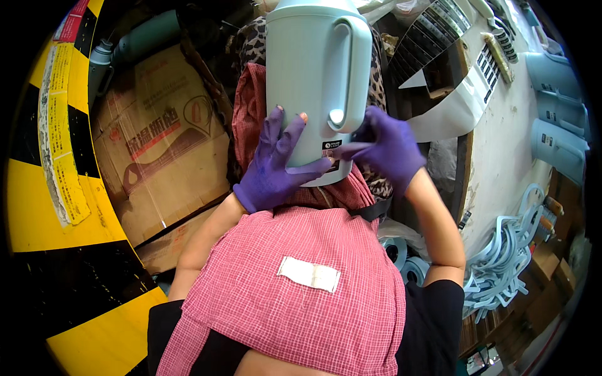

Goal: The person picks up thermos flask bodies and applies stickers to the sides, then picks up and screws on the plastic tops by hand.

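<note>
A pale blue thermos jug (298,81) lies across my lap, its handle (359,69) facing up and to the right. My left hand (276,166), in a purple glove with bare fingertips, steadies the jug's near left side with spread fingers. At the near right of the jug is a small dark label (330,149). My right hand (389,147), gloved the same way, has its thumb stretched over this label. The other fingers of that hand are bent beside the jug below the handle, partly blurred and hidden. A checked red apron (301,238) covers my front.
A flattened cardboard box (163,138) and a yellow-and-black striped edge (88,219) are on the left. On the right, a table (495,131) bears sheets of labels (433,37), several blue jugs (558,144) and a heap of loose blue handles (501,263).
</note>
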A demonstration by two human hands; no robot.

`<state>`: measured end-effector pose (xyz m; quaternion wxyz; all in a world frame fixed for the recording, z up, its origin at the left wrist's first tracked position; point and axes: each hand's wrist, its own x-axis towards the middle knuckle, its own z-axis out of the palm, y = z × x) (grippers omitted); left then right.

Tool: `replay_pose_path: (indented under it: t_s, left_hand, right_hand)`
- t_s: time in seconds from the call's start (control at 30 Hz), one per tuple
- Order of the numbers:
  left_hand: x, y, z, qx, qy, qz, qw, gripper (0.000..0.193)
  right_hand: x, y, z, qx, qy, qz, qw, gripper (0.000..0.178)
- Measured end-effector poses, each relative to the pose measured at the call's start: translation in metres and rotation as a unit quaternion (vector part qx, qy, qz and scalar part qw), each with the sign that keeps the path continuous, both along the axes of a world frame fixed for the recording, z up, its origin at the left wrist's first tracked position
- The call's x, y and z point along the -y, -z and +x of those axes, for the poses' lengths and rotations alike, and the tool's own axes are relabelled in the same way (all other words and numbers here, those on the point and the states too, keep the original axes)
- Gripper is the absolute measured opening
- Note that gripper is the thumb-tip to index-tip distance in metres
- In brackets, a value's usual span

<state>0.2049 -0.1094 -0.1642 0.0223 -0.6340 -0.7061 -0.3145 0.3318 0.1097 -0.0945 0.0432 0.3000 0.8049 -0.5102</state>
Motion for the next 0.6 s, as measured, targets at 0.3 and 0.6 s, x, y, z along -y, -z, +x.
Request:
replay_pose_path:
  t_s: [0.3,0.6]
  left_hand:
    - [-0.002,-0.002,-0.014,0.035,0.060,-0.007,0.998,0.040]
    - [-0.064,-0.033,-0.141,0.305,-0.119,0.206,0.922,0.030]
  right_hand:
    - [-0.005,0.019,0.028,-0.022,-0.041,-0.527,0.848,0.028]
    - [-0.215,-0.002,0.120,-0.244,0.239,0.182,0.922,0.019]
